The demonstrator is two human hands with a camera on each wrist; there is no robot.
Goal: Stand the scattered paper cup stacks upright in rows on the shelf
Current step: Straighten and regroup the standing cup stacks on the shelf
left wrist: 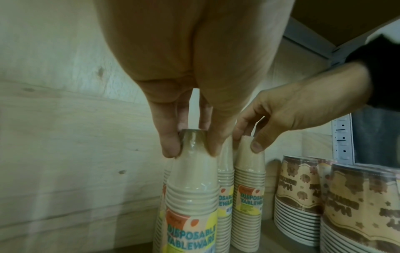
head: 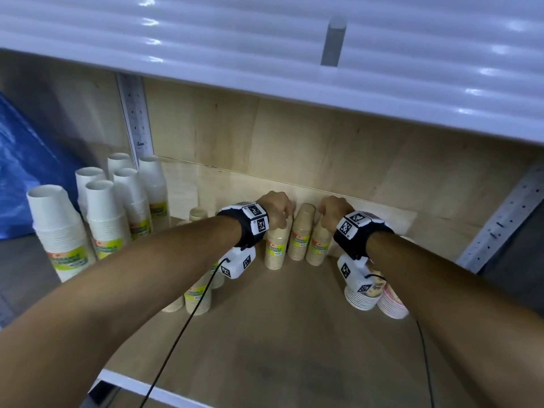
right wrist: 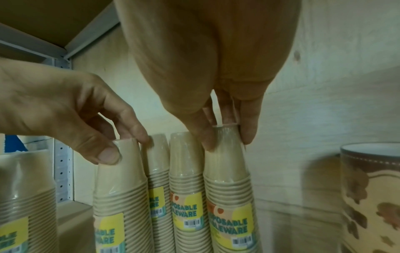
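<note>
Several tan paper cup stacks in clear wrap stand upright, bottoms up, near the back of the wooden shelf (head: 265, 343). My left hand (head: 283, 221) pinches the top of the left stack (head: 275, 250); in the left wrist view the left hand (left wrist: 192, 150) has thumb and fingers curled round that stack (left wrist: 192, 179). My right hand (head: 325, 219) pinches the top of the right stack (head: 318, 247); in the right wrist view the right hand (right wrist: 227, 142) grips that stack (right wrist: 228, 172). Another stack (head: 302, 231) stands between them, untouched.
White cup stacks (head: 59, 228) stand in the bay to the left. More tan stacks (head: 197, 300) sit under my left forearm. Printed cup stacks (head: 393, 303) stand under my right wrist. A white upper shelf (head: 265, 54) overhangs; metal uprights (head: 136, 119) flank the bay.
</note>
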